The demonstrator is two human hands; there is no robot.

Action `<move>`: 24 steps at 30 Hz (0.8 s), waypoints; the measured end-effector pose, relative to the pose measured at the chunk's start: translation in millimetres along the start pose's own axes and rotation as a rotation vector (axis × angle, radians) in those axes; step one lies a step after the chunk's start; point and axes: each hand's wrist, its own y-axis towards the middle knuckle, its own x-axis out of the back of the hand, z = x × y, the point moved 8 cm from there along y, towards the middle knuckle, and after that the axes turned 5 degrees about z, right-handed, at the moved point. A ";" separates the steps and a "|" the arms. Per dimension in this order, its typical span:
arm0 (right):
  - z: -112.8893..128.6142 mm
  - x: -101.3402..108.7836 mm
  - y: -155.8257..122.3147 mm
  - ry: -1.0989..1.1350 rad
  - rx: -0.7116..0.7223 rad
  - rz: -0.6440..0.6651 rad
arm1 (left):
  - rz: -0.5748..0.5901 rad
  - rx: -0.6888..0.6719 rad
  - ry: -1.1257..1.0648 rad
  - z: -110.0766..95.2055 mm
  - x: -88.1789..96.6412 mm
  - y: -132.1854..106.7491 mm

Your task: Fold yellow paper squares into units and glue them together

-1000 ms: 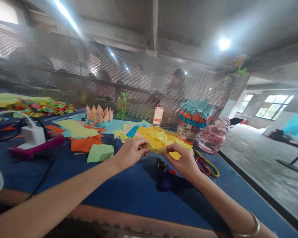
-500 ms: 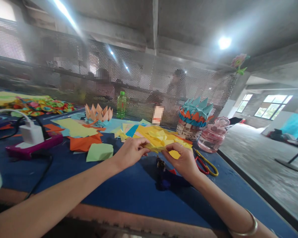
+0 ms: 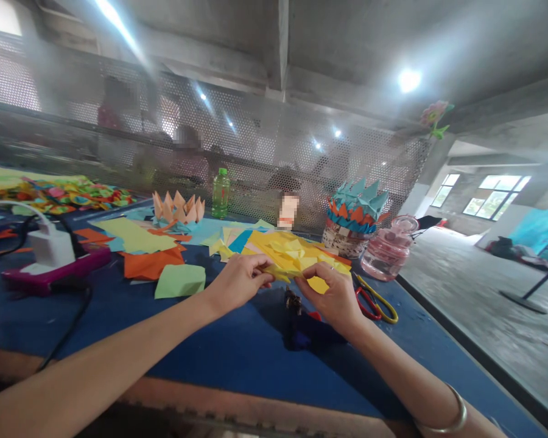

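My left hand (image 3: 240, 281) and my right hand (image 3: 332, 297) pinch the two ends of a small folded yellow paper piece (image 3: 287, 274) just above the blue table (image 3: 237, 347). Both hands are closed on it, fingertips close together. Right behind them lies a heap of yellow paper pieces (image 3: 292, 252). A small dark object (image 3: 295, 300) sits on the table below my hands, next to a dark blue cloth (image 3: 308, 331).
Scissors with red and yellow handles (image 3: 378, 302) lie right of my hand. A pink glass jar (image 3: 388, 249), a paper-crowned basket (image 3: 354, 222), an orange paper crown (image 3: 177, 210), a green bottle (image 3: 220, 193), loose coloured sheets (image 3: 153, 255) and a white charger (image 3: 50, 246) on a magenta case stand around. People sit behind a perforated screen (image 3: 256, 158).
The view has drifted slightly. My hands keep their pinch on the yellow paper, fingers shifting a little closer together.
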 end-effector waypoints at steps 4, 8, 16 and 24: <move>3.1 -1.3 0.7 -0.004 0.019 0.017 | -0.001 0.001 -0.001 1.0 -0.1 0.4; 4.6 -1.4 0.4 -0.004 0.026 0.015 | 0.001 0.007 0.000 0.9 -0.8 0.2; 5.3 -1.5 0.5 -0.011 0.039 0.018 | -0.020 -0.019 0.057 -3.3 -0.4 1.0; 5.4 -0.7 0.7 -0.028 0.059 0.019 | -0.112 -0.066 0.188 -14.5 10.8 -1.3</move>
